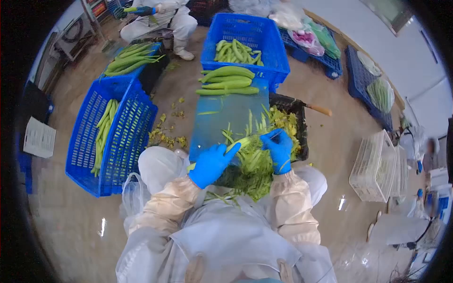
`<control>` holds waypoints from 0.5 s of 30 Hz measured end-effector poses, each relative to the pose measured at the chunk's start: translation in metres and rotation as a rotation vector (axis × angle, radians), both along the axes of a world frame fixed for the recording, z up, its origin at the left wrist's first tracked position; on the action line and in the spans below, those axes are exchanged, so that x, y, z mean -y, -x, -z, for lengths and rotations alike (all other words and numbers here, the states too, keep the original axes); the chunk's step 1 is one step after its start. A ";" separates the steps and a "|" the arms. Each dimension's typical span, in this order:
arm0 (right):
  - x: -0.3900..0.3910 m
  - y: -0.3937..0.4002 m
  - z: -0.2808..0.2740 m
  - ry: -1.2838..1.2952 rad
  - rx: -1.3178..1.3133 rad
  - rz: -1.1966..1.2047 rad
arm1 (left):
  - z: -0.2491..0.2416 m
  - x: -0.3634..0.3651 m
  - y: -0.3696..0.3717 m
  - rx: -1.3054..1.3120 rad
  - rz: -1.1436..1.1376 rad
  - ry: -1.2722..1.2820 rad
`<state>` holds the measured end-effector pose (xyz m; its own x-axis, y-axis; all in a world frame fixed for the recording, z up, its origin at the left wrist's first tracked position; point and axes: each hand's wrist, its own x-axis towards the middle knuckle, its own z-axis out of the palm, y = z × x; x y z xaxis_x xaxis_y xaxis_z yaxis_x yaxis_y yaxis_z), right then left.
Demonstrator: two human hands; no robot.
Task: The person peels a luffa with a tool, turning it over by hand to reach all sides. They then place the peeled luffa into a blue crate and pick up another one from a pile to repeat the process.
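My left hand (210, 163), in a blue glove, is closed round a long green gourd (244, 142), with one finger stretched along it. The gourd's near end sticks out behind the hand. My right hand (280, 150), also blue-gloved, is closed at the gourd's far end; what it grips is too small to make out. Green peelings (257, 172) lie in a heap below and between both hands. Several whole gourds (228, 82) rest side by side on the far end of the blue board (207, 122), with thin strips scattered nearer me.
Beyond the board stands a blue crate (278, 61) holding gourds. Another blue crate (120, 141) with gourds is at left. A black crate (302, 137) of yellow-green scraps and a wooden-handled tool (318, 109) are at right. A co-worker (181, 23) sits at far left.
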<state>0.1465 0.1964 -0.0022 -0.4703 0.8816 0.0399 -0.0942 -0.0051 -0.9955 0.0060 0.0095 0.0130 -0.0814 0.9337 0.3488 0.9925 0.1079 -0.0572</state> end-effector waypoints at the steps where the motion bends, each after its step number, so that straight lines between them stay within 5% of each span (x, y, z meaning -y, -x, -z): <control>1: -0.007 0.004 0.007 0.000 0.039 0.004 | 0.004 -0.001 0.005 0.059 -0.028 0.029; 3: -0.038 -0.007 0.028 -0.025 0.005 0.223 | 0.014 0.001 0.028 0.098 -0.135 0.043; 6: -0.051 -0.028 0.034 0.053 0.053 0.135 | 0.030 0.009 0.085 1.316 -0.243 -0.754; 9: -0.054 -0.038 0.047 0.182 0.077 0.071 | 0.000 0.055 0.157 2.189 -0.374 -1.021; 11: -0.057 -0.040 0.049 0.287 0.136 0.095 | 0.024 0.089 0.218 2.248 -0.357 -1.301; 12: -0.057 -0.040 0.053 0.304 0.112 0.082 | 0.074 0.107 0.278 2.053 -0.171 -1.560; 13: -0.056 -0.041 0.054 0.322 0.085 0.077 | 0.073 0.139 0.307 2.101 0.418 -1.149; 14: -0.055 -0.040 0.053 0.350 0.097 0.099 | 0.054 0.147 0.320 2.067 -0.280 -1.613; 15: -0.054 -0.042 0.055 0.354 0.091 0.132 | 0.048 0.166 0.343 2.091 -0.270 -1.575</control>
